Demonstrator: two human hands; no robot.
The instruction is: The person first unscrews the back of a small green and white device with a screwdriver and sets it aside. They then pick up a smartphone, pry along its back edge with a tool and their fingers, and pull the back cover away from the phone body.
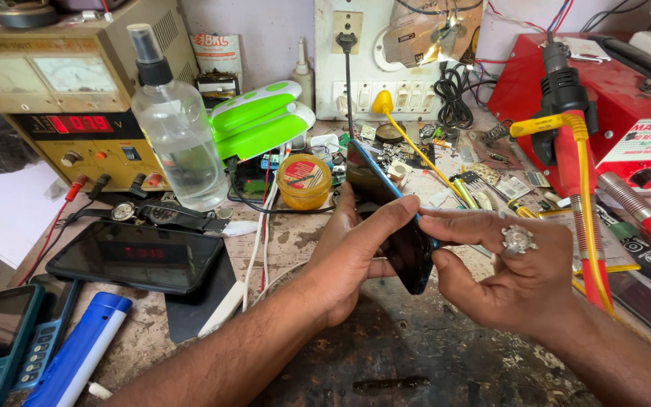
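Blue-edged phone stands on edge over the bench, long axis running away from the person, top end toward the wall. The left hand grips its near side, the right hand pinches its edge. Behind, a spray bottle holds clear liquid; a yellow jar is lidded.

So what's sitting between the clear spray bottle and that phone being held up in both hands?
In the head view, a small round yellow tin with a red-labelled lid stands on the bench between the spray bottle and the blue-edged phone.
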